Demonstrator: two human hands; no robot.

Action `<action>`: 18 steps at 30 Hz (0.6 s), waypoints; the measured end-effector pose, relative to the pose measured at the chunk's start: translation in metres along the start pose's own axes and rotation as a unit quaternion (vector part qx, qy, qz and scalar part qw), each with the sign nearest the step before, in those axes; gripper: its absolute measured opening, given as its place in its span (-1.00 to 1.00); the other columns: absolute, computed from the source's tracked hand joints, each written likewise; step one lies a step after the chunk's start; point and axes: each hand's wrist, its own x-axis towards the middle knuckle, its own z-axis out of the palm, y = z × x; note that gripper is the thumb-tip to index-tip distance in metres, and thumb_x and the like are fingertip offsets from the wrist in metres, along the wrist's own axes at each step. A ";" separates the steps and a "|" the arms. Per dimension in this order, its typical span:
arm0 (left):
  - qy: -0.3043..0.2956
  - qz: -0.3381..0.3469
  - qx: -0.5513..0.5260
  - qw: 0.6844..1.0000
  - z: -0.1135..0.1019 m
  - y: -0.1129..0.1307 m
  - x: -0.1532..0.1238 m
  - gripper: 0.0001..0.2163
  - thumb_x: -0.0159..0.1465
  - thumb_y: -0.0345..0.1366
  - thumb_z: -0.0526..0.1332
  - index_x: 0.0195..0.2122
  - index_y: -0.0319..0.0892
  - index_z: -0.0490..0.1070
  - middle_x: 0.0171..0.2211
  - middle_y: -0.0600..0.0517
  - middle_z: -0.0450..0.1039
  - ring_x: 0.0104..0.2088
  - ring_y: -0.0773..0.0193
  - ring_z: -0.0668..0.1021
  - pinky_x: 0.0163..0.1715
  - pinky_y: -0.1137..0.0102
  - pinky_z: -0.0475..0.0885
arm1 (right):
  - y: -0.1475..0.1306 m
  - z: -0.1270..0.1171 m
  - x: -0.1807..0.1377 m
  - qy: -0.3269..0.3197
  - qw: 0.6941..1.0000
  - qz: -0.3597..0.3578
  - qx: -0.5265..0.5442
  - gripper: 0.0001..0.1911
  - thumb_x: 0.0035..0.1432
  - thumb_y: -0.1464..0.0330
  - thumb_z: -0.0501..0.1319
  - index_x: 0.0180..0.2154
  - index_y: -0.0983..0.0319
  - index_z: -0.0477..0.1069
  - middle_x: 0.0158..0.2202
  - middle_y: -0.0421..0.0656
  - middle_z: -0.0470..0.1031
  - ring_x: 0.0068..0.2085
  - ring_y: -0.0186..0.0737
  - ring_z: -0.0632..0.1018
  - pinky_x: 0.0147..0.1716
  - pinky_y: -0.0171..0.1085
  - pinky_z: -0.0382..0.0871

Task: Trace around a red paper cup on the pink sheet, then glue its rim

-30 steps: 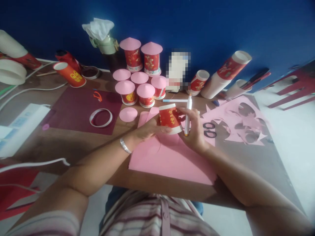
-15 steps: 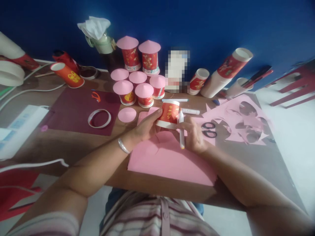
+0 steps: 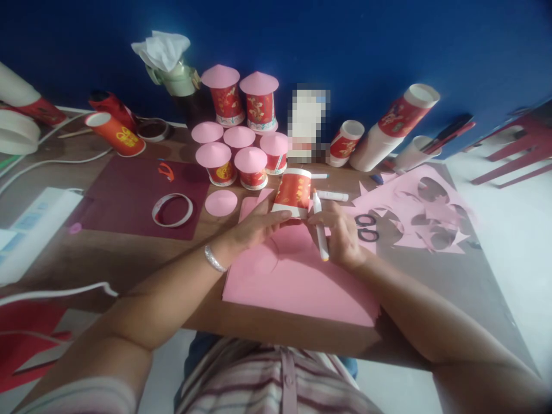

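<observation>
From where I stand, the person's left hand (image 3: 259,223) is closed on a red paper cup (image 3: 293,188), held up over a stack of pink sheets (image 3: 297,287) on the bench (image 3: 140,256), its white-banded end toward the body. The right hand (image 3: 340,233) has its grip round a white marker (image 3: 320,227), the orange tip close beside the cup; I can't tell if they touch.

It's crowded in there. Just beyond the cup sits a cluster of pink-roofed cups (image 3: 252,172), with a loose pink disc (image 3: 221,203) in front. A second white marker (image 3: 333,196) lies just past the right hand, and the held cup hides part of a blue-tipped marker (image 3: 319,176) behind it. Scissors (image 3: 367,228) lie right beside that hand, next to a pink sheet full of holes (image 3: 411,198).

On the person's left, a white ring (image 3: 174,223) rests on a dark red mat (image 3: 125,195). More cups (image 3: 394,129) lean along the blue wall (image 3: 366,52).
</observation>
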 end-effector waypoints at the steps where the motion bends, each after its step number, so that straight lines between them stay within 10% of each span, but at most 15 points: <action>1: 0.005 0.007 0.005 1.000 0.000 0.001 0.000 -0.54 0.26 -0.19 0.48 0.16 -0.11 0.48 0.11 -0.12 0.60 0.17 -0.02 0.63 0.21 0.10 0.52 | 0.000 0.000 0.000 0.003 1.000 -0.004 0.006 -0.64 0.34 0.59 0.20 0.06 0.12 0.35 -0.28 -0.16 0.48 -0.32 -0.20 0.52 -0.39 -0.22 0.45; 18: 0.009 0.043 0.060 0.997 -0.007 -0.005 0.002 -0.44 0.20 -0.20 0.52 0.21 -0.09 0.44 0.13 -0.14 0.59 0.25 -0.10 0.57 0.26 0.00 0.45 | 0.001 0.008 -0.001 0.049 0.966 0.205 0.149 -0.73 0.35 0.36 0.36 -0.03 0.05 0.32 -0.17 -0.21 0.53 -0.23 -0.24 0.62 -0.22 -0.18 0.58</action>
